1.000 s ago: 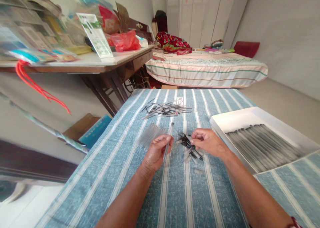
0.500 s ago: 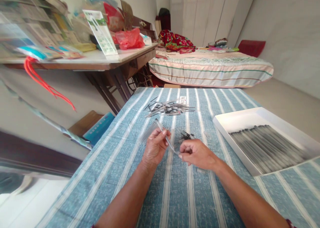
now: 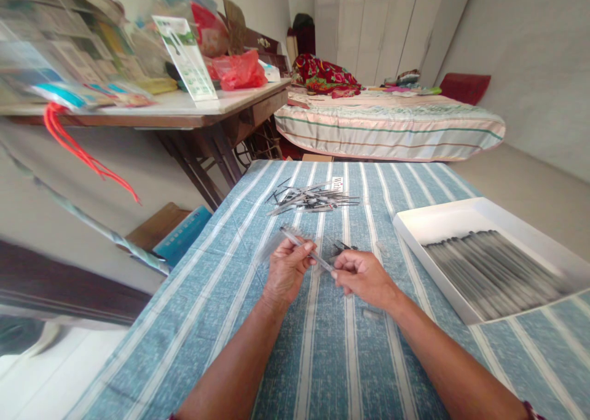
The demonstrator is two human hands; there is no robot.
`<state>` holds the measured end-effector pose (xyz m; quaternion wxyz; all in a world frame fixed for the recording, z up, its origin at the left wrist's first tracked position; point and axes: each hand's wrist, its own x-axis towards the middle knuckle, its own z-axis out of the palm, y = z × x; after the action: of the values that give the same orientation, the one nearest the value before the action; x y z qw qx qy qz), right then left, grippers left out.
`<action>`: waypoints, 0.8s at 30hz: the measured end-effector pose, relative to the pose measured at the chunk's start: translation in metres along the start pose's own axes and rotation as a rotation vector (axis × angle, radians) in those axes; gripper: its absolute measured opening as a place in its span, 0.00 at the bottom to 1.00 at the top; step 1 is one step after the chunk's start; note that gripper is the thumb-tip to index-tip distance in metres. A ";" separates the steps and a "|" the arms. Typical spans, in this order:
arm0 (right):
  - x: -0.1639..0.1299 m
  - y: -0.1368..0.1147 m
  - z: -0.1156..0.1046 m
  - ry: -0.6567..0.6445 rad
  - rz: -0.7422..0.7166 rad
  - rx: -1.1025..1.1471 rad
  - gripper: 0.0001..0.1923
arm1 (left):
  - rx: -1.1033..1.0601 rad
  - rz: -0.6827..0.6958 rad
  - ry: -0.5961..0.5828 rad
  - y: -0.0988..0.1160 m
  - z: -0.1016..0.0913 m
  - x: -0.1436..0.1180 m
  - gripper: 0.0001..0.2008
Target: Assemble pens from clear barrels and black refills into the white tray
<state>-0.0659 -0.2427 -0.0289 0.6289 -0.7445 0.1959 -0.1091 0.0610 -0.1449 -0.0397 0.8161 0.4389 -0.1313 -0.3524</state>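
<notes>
A slim, clear pen barrel (image 3: 291, 235) slants between my two hands, its upper left end dark. My left hand (image 3: 288, 271) is closed around its middle, thumb on top. At the lower right end, the fingertips of my right hand (image 3: 362, 275) pinch the tip; any small part inside that pinch is hidden. Behind my left hand lie blurred clear tubes (image 3: 271, 248). Small black pieces (image 3: 341, 246) lie just beyond my right hand, partly covered by it. A small translucent piece (image 3: 372, 313) rests on the cloth below my right wrist.
A loose pile of thin dark and clear pen refills (image 3: 313, 200) lies farther up the striped tablecloth (image 3: 230, 346). To the right stands a white open box (image 3: 442, 217) holding a row of dark-tipped pens (image 3: 493, 272). A cluttered side table (image 3: 184, 120) is at left, a bed (image 3: 391, 128) beyond.
The pen barrel has tipped to a flatter slant, its upper end moving left and down. My right hand has shifted slightly; the bend at the barrel's lower end no longer shows.
</notes>
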 end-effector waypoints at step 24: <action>-0.006 0.003 0.002 0.240 -0.420 -0.488 0.09 | 0.038 -0.119 -0.021 -0.002 0.004 -0.007 0.10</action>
<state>-0.0709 -0.2388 -0.0312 0.3685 -0.8789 0.1312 -0.2731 0.0524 -0.1432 -0.0381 0.7837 0.4576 -0.1203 -0.4024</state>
